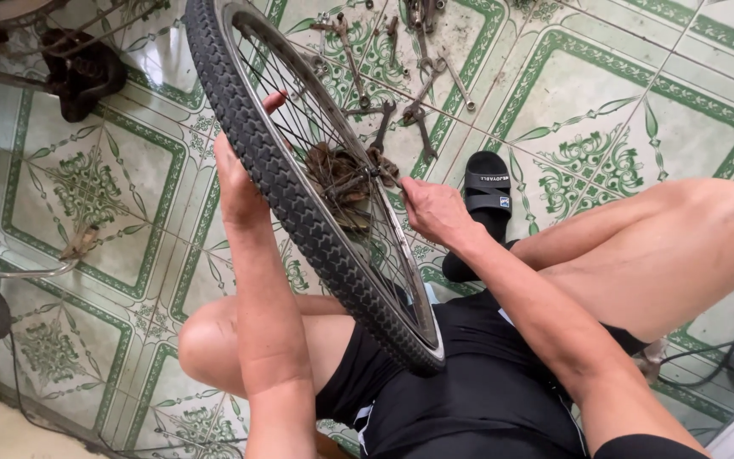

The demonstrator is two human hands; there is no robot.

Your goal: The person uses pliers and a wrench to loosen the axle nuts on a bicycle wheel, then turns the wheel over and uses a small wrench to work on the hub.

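Note:
A bicycle wheel (299, 204) with a knobby black tyre stands tilted on edge between my knees, its lower end resting on my lap. My left hand (241, 183) grips the tyre from the left side, fingers curling over the rim among the spokes. My right hand (435, 212) reaches in from the right and touches the dirty, rusty hub (341, 174) at the wheel's centre. Whether it holds a small part there is hidden by the spokes.
Several wrenches and metal tools (409, 76) lie scattered on the green-patterned tile floor (87, 187) beyond the wheel. A black sandal (486, 191) is on my right foot. A dark rag (82, 72) and bicycle parts sit at top left. Cables (724, 348) run at lower right.

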